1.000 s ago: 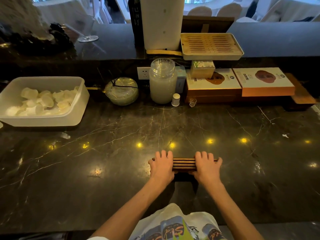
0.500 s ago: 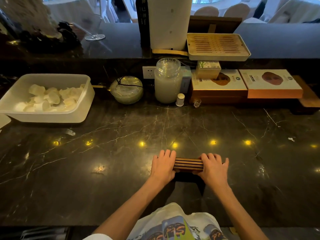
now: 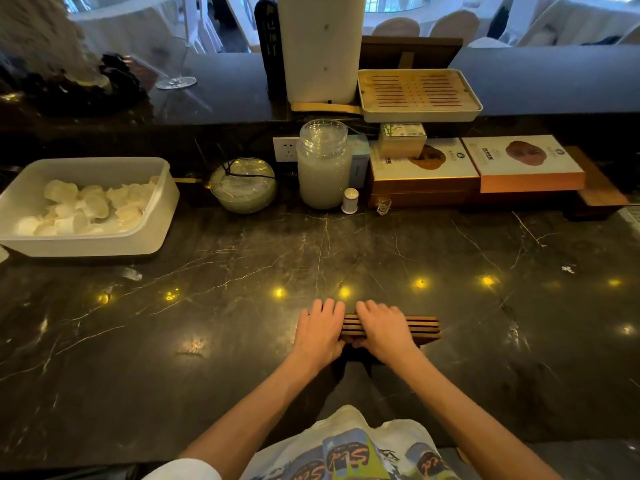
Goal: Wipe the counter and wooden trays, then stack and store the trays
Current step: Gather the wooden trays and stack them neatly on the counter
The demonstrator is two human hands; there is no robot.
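Observation:
A small stack of dark wooden trays [image 3: 424, 327] lies on the black marble counter [image 3: 242, 334], close to the front edge. My left hand [image 3: 320, 329] rests palm down on the stack's left end. My right hand [image 3: 382, 329] lies flat over its middle, fingers curled over the far side, so the stack's right end shows bare. The two hands almost touch. No cloth is in view.
At the back stand a white tub of pale pieces [image 3: 86, 206], a glass bowl [image 3: 242, 185], a lidded glass jar [image 3: 323, 164], a small white shaker [image 3: 349, 200], boxes [image 3: 474, 168] and a slatted tea tray [image 3: 419, 95] on the raised ledge.
My right hand has slid left from the stack's right end to its middle, close to my left hand. The stack's right end is now uncovered.

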